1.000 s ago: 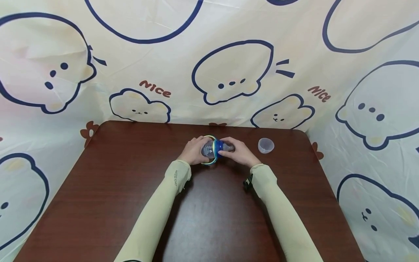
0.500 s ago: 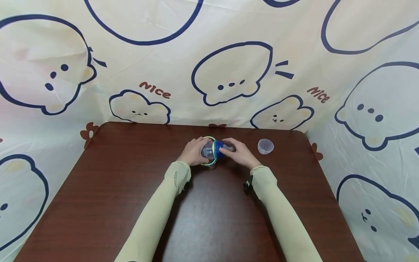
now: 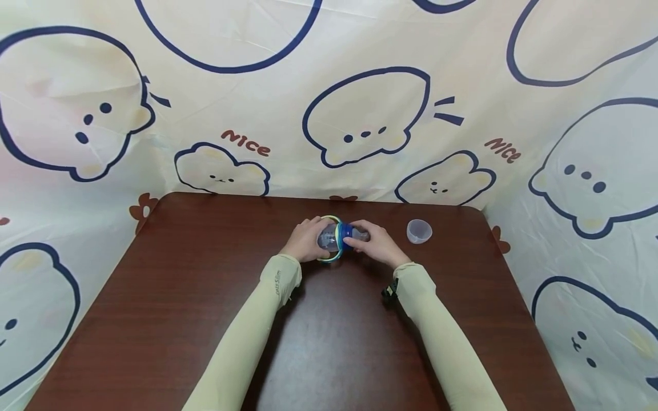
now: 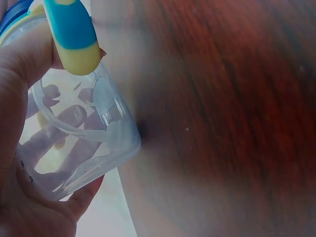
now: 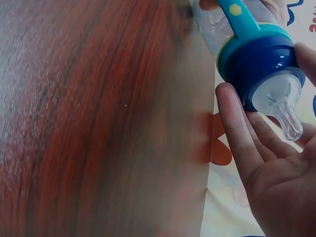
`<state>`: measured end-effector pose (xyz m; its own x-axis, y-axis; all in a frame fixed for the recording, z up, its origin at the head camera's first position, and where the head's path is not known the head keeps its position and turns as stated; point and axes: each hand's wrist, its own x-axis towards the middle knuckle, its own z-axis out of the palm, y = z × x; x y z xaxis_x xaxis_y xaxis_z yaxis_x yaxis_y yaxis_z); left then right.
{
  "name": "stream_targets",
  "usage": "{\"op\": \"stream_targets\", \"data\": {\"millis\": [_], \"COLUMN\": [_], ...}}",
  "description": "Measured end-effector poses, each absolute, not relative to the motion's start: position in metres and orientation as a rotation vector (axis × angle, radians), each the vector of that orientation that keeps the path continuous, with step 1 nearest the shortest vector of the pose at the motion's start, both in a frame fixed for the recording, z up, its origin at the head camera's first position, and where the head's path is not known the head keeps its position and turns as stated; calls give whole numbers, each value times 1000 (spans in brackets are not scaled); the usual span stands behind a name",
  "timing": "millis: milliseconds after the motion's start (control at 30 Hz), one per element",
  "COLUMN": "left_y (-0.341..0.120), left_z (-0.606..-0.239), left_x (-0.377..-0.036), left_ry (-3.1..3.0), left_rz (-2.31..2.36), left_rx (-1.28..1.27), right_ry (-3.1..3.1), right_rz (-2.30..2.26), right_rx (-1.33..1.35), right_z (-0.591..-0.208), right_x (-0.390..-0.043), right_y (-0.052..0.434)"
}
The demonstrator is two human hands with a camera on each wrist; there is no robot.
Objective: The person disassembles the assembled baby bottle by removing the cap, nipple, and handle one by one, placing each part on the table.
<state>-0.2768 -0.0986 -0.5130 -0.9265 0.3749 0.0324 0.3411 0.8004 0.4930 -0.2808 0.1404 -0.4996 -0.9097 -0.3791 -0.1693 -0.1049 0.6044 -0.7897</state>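
A transparent baby bottle (image 3: pixel 327 238) lies tilted on its side between the two hands, over the far middle of the table. My left hand (image 3: pixel 303 240) grips its body; in the left wrist view the fingers show through the wall, along with a straw inside. Around the bottle's neck sits a blue collar (image 5: pixel 264 61), with a teal-and-yellow handle (image 4: pixel 74 34) beside it. My right hand (image 3: pixel 379 244) pinches the collar between thumb and fingers. The soft transparent nipple (image 5: pixel 281 98) points towards the right palm.
A small transparent domed cap (image 3: pixel 418 232) rests on the dark brown table (image 3: pixel 329 331), to the right of the right hand. Behind the table's far edge hangs a cream cloth (image 3: pixel 288 103) with cartoon outlines, which also covers both sides.
The right thumb slid up over the collar and then came back down. The left hand keeps its hold on the bottle, and the cap stays in its place.
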Motion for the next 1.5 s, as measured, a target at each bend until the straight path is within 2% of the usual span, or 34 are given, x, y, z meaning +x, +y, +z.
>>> {"op": "stream_targets", "data": {"millis": [433,867,1500], "left_y": [-98,-97,-97], "left_z": [-513,-512,-509], "left_x": [-276,-276,-275], "left_ry": [2936,2932,2908], "left_rz": [765,765,762], "left_rx": [584,572,555], "right_ry": [2532,2459,2532], "right_rz": [-1212,-1233,-1214], "right_rx": [-529,-346,-476], "right_z": [-499,-499,-496], "right_x": [-281,-281,-281], "right_y": [144,140,145]}}
